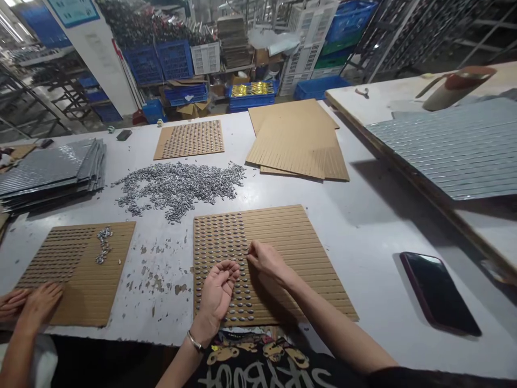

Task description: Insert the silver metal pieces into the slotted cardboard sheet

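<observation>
The left hand (218, 288) cups palm up, fingers curled, over the near card (283, 253) on the surface (363, 215). The right hand (266, 258) pinches at the card's middle, beside filled rows; what it grips is unclear. A pile of metal pieces (181, 186) lies farther off.

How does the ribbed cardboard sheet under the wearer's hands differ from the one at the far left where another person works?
The near sheet has its left part filled with small metal pieces in rows; the left sheet also has filled rows on its left, plus a loose clump on top. Both of the wearer's hands, left hand and right hand, work the near sheet. Both sheets lie flat.
</observation>
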The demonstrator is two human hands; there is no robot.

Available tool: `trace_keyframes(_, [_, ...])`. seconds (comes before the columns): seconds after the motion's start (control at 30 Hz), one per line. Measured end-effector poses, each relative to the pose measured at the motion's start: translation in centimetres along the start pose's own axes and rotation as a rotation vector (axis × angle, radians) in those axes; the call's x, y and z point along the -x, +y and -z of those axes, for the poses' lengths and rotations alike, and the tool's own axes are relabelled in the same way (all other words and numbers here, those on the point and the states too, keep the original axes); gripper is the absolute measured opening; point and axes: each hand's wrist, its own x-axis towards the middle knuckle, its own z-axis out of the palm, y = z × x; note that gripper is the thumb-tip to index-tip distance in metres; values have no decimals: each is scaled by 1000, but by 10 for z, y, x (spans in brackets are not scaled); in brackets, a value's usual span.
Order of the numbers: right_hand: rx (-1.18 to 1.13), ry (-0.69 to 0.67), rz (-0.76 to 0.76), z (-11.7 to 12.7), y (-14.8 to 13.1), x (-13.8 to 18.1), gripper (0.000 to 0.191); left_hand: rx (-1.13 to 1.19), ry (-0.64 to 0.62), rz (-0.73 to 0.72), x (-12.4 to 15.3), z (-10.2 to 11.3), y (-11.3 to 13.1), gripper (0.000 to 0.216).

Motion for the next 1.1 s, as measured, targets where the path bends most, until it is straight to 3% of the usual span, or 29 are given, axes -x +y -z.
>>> trace_keyframes(0.1, [-121, 137, 100, 7, -8, 20, 7, 92, -33, 41, 3, -3, 1, 17])
trace_keyframes(0.2, [-200, 162, 353, 9, -21, 48, 16, 144, -67, 87, 7, -10, 0, 36])
trace_keyframes(0.3, [-98, 151, 525, -1, -27, 69, 16, 120, -69, 90, 12, -17, -6, 39])
trace_keyframes(0.43, [-5, 215, 584, -21, -20, 82, 19, 51, -66, 110, 18, -20, -18, 36])
trace_keyframes(0.6, [-157, 132, 475, -19, -5, 85, 15, -101, -96, 126, 19, -11, -28, 19])
trace_keyframes(0.8, [-250, 114, 282, -6, 15, 52, 15, -177, -57, 139, 16, 3, -21, 14])
trace_keyframes(1.1, [-192, 84, -9, -17, 4, 25, 4, -139, -4, 78, 9, 12, -12, 11])
